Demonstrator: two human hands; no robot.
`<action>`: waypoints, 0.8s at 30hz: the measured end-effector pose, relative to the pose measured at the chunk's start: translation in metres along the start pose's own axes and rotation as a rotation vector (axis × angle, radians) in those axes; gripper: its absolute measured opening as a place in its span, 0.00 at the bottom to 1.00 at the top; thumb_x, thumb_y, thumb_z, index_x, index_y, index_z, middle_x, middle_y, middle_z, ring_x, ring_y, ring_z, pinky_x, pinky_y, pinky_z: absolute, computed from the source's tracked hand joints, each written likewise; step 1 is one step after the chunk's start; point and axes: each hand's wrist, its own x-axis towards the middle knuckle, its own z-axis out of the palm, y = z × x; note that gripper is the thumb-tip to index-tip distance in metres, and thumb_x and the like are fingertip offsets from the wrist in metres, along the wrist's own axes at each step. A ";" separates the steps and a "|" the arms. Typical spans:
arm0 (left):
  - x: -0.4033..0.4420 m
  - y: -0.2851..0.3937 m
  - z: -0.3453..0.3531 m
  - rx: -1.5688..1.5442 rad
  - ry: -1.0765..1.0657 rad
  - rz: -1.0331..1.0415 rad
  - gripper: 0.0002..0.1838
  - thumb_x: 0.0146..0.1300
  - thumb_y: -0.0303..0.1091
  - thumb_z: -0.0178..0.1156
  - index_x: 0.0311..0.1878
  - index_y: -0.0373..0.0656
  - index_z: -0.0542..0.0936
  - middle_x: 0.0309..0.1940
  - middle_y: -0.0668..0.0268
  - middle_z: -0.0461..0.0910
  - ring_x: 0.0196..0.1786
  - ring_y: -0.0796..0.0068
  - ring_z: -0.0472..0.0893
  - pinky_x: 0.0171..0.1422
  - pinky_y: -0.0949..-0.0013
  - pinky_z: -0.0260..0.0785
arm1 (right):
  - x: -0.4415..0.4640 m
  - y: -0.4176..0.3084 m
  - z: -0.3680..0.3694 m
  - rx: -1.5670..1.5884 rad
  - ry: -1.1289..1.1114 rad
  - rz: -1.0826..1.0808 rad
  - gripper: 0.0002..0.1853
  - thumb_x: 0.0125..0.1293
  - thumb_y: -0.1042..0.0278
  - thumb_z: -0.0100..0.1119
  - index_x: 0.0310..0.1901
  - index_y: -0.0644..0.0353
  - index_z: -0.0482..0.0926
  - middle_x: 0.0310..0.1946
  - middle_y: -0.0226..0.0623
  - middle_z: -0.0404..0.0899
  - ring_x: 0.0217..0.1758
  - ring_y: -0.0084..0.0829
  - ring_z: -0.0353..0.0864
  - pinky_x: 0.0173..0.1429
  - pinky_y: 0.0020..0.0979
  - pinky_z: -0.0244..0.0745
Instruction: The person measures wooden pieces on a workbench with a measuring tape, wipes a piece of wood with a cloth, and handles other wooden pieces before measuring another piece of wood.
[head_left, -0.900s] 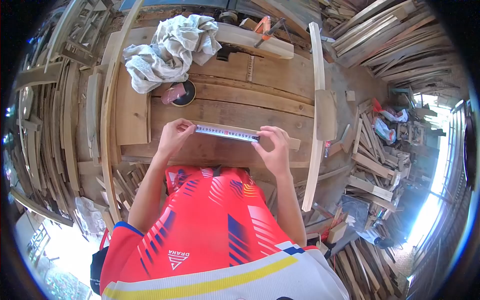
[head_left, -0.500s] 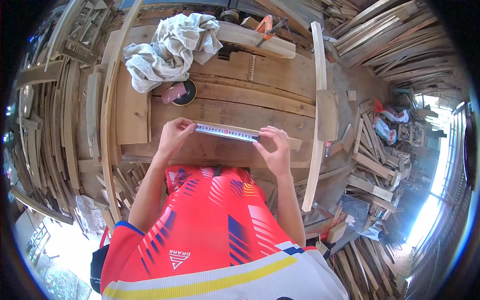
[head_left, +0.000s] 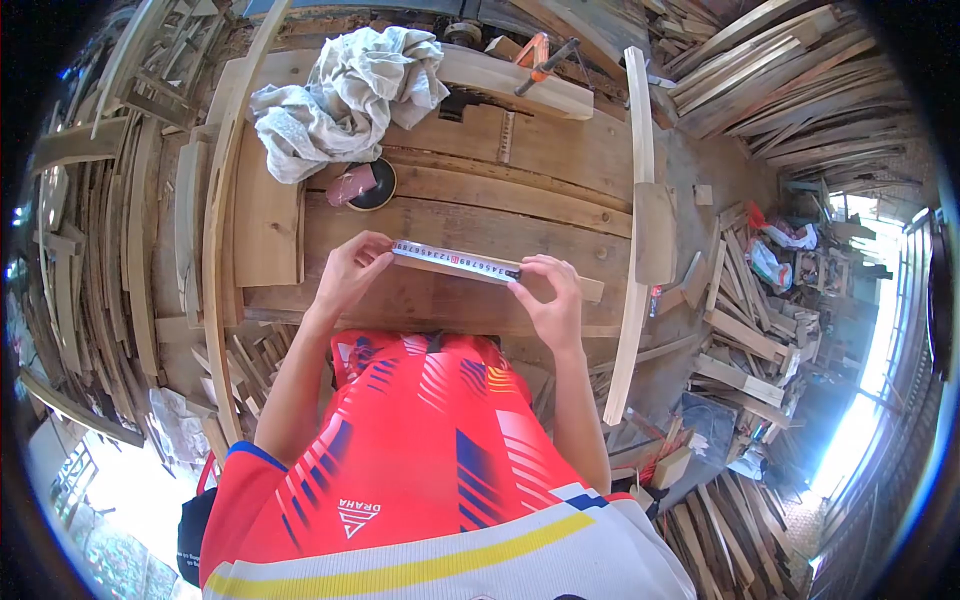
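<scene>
A short silvery measuring tape with black numbers and a red mark stretches between my hands, its dark end at the right. My left hand is closed on the left end, thumb against fingers. Thumb and forefinger of my right hand pinch the dark right end. Just behind the tape and running past my right hand is a pale wood strip; whether I also grip it cannot be made out. Underneath is the plank workbench.
A crumpled grey cloth lies at the back left, beside a round dark tin with a pinkish piece on it. An orange clamp stands at the back. Long bars flank the bench; stacked lumber fills the right.
Almost nothing differs. The view has shifted slightly, and both hands keep the same hold on the tape.
</scene>
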 end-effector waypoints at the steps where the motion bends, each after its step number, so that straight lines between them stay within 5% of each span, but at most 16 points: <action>1: -0.002 0.004 -0.001 0.017 0.000 0.004 0.15 0.71 0.35 0.71 0.57 0.41 0.85 0.33 0.71 0.84 0.34 0.85 0.79 0.40 0.76 0.73 | 0.001 -0.001 -0.001 0.003 -0.006 0.001 0.16 0.57 0.68 0.81 0.45 0.58 0.87 0.51 0.36 0.89 0.60 0.41 0.84 0.71 0.42 0.72; 24: 0.006 0.004 -0.006 0.073 -0.007 -0.033 0.18 0.68 0.38 0.75 0.56 0.41 0.85 0.29 0.74 0.81 0.32 0.86 0.76 0.40 0.75 0.70 | -0.001 0.001 0.001 -0.005 -0.006 0.006 0.15 0.59 0.66 0.80 0.46 0.57 0.87 0.51 0.35 0.90 0.59 0.40 0.85 0.74 0.44 0.69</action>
